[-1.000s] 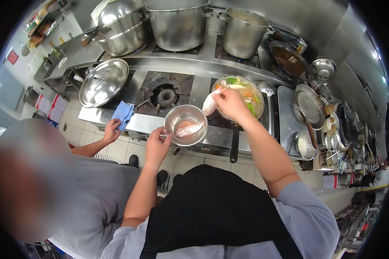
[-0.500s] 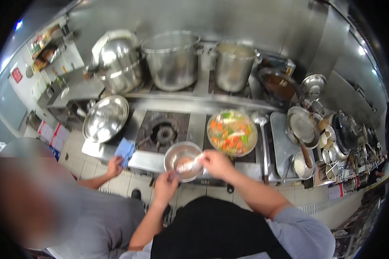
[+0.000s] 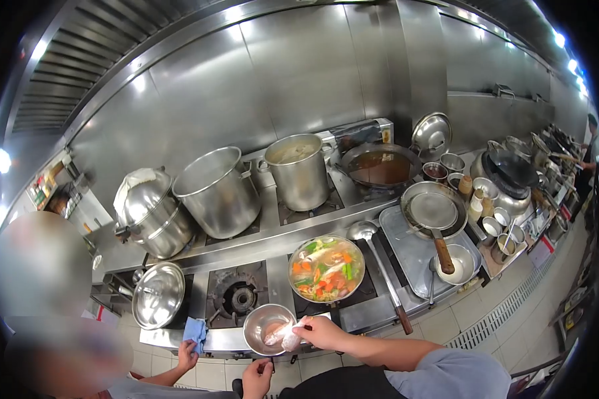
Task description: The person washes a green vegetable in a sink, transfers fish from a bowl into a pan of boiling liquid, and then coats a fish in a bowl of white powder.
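The right hand (image 3: 321,330) grips a pale piece of seafood (image 3: 283,338) over the steel bowl (image 3: 267,328), just in front of the wok of vegetables (image 3: 326,268). The left hand (image 3: 257,376) sits below the bowl; whether it grips the bowl cannot be told. Left of the bowl, a co-worker's hand (image 3: 187,356) touches a blue cloth (image 3: 194,328).

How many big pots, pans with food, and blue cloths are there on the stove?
Big steel pots: 3
Pans with food: 2, the vegetable pan and the brown sauce pan
Blue cloths: 1
Total: 6
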Motion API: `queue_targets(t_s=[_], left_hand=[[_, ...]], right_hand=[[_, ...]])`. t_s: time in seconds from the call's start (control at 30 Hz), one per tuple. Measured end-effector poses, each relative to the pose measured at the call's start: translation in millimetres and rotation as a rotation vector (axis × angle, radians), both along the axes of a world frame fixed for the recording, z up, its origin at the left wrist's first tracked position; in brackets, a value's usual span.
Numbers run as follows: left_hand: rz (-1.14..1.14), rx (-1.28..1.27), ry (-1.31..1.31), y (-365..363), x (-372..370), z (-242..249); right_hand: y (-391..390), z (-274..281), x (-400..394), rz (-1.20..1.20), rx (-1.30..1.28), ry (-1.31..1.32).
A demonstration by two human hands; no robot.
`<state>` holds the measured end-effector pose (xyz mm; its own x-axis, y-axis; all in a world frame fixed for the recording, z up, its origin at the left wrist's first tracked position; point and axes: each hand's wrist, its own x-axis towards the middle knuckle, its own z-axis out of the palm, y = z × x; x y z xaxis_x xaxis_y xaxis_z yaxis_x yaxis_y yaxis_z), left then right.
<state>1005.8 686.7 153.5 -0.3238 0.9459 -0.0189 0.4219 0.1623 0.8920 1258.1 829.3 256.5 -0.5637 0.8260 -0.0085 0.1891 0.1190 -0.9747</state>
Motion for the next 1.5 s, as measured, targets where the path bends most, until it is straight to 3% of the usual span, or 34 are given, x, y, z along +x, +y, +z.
queue_targets(t_s=[0.03, 0.1, 0.27, 0.37, 0.43, 0.53, 0.57, 0.6, 0.67, 0.7, 0.73, 0.97, 1.13, 1.23, 1.4, 1.5], left_hand=[[0.009, -0.020, 0.109, -1.5, -5.4, -3.1], [0.011, -0.076, 0.356, -7.7, -6.8, -1.3], [0.001, -0.271, 0.508, -52.8, -13.8, -55.9], [-0.007, -0.686, 0.601, -93.8, 15.2, -51.4], [-0.096, -0.756, 0.600, -129.4, -2.9, -108.8], [-0.426, -0.730, 0.685, -181.6, -26.5, -209.6], [-0.127, -0.757, 0.544, -171.0, 5.2, -168.2], [0.026, -0.738, 0.503, -159.4, 26.3, -135.6], [0.133, -0.691, 0.520, -148.4, 53.1, -94.9], [0.124, -0.743, 0.486, -154.0, 46.6, -123.9], [0.127, -0.767, 0.474, -150.9, 58.0, -101.2], [0.330, -0.967, 0.319, -167.0, 81.0, -67.8], [0.301, -0.955, 0.332, -167.7, 73.0, -78.9], [0.304, -0.821, 0.266, -165.4, 65.4, -98.6], [0.202, -0.890, 0.151, -147.2, 54.1, -121.8], [0.199, -0.870, 0.125, -149.1, 43.1, -170.1]], right_hand=[[-5.0, 17.3, 7.6, -0.028, -0.117, 0.050], [-0.2, 13.3, 19.9, -0.037, -0.097, 0.060], [10.1, 1.0, 52.5, -0.062, -0.144, 0.207], [13.7, 16.3, 80.0, -0.069, -0.231, 0.288], [22.5, 7.1, 97.2, -0.079, -0.250, 0.250], [31.9, 7.7, 119.1, -0.142, -0.220, 0.237], [41.1, -0.8, 129.2, -0.113, -0.194, 0.176], [40.8, 8.9, 132.1, -0.146, -0.234, 0.221], [47.8, 8.7, 140.0, -0.166, -0.247, 0.251], [50.9, 7.2, 142.7, -0.188, -0.255, 0.249], [54.0, 4.8, 144.7, -0.186, -0.243, 0.278], [64.8, 8.6, 150.3, -0.145, -0.158, 0.180], [67.9, 12.3, 170.4, -0.209, -0.050, 0.063], [62.5, 15.6, 187.1, -0.226, 0.021, -0.036], [36.6, 22.8, 206.7, -0.344, 0.078, -0.207], [18.6, 40.7, 206.5, -0.467, 0.048, -0.274]])
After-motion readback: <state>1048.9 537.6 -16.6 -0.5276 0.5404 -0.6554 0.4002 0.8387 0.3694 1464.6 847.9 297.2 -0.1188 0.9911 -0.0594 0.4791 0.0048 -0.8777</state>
